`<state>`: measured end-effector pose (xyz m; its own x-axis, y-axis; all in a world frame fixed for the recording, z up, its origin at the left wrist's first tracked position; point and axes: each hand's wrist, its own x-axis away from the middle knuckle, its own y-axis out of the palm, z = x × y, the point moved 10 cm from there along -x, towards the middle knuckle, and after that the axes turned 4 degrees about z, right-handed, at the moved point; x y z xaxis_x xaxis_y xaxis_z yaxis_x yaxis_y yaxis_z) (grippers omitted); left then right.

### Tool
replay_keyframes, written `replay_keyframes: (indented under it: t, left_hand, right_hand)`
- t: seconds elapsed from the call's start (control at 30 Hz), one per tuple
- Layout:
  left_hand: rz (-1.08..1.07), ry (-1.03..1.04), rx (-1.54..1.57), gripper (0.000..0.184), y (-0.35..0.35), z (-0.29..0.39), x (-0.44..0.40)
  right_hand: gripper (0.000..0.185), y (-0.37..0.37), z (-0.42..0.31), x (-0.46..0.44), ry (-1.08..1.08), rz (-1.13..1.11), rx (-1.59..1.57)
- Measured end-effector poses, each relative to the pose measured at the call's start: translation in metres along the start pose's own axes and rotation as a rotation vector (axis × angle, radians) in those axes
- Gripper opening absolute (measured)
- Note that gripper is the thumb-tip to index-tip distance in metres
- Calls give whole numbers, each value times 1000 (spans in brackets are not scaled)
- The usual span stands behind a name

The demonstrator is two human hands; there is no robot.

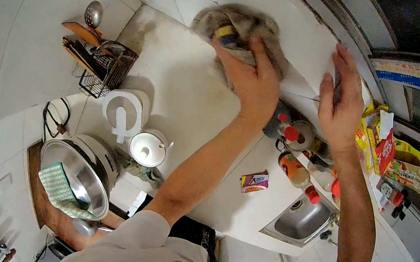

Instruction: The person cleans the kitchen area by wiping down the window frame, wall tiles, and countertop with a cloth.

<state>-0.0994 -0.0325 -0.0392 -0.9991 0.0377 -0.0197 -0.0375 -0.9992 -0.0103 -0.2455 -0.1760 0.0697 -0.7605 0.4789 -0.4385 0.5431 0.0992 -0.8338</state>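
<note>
At the upper middle, my left hand (pixel 253 77) has its thumb and fingers around a small yellow and dark blue container (pixel 228 35), whose exact kind I cannot make out. The container is up against a crumpled brown cloth (pixel 262 23) on the white tiled surface, and some of that cloth is under my fingers. To the right, my right hand (pixel 343 104) is raised near the window ledge, thumb and fingers apart. A grey patch shows between them, but no held thing can be made out. Sauce bottles (pixel 294 168) stand below, between my forearms.
A wire utensil rack (pixel 113 72), a white jug (pixel 126 113) and a white lidded pot (pixel 148 147) stand at left. Below is a steel pot (pixel 99 184) with a green checked cloth. A sink (pixel 298 222), a purple packet (pixel 254 181) and food packets (pixel 387 145) are at right.
</note>
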Motion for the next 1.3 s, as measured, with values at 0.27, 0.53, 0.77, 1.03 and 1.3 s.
replay_keyframes:
  t: [0.27, 0.53, 0.77, 1.03, 1.3]
  left_hand:
    - [73, -187, 194, 64, -8, -77, -69]
    - [47, -22, -160, 62, -3, -25, -22]
    - [96, -365, 84, 44, -21, -133, -94]
    - [218, -61, -93, 50, -19, -24, -45]
    - [329, -341, -33, 47, -55, -164, -200]
  right_hand:
    - [35, -6, 2, 1, -38, 54, -3]
    - [39, -5, -1, -6, -60, 18, 25]
    - [41, -4, -8, -6, -82, -7, 44]
    - [40, 8, -11, -5, -21, -92, 30]
    - [40, 10, -8, -7, 38, -99, 7]
